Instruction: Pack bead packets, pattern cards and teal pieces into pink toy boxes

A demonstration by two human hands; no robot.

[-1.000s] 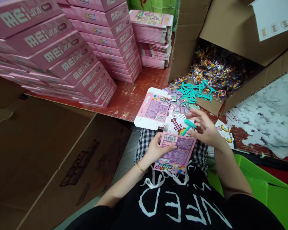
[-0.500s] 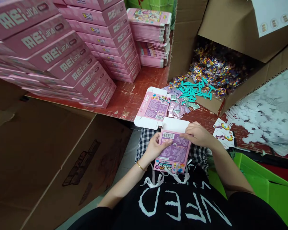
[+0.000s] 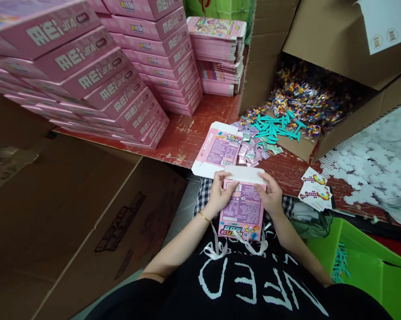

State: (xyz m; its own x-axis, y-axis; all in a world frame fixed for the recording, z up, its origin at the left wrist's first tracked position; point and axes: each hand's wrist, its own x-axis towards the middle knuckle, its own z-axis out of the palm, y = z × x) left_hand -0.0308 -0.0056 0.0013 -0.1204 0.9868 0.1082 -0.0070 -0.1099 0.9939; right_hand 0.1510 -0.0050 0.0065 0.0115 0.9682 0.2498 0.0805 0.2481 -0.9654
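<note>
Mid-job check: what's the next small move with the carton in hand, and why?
Probably fold the white end flap over and tuck it in: it sticks out past the far edge of the pink printed carton, and the left hand and right hand grip either side beside it.

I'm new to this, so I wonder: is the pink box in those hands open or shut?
Open: the pink box has its white flap sticking out at the far end, between the left hand and the right hand.

A scuffed red table [image 3: 183,135] bears stacked pink boxes [image 3: 175,58], sachets [image 3: 252,153], cards [image 3: 315,194].
</note>
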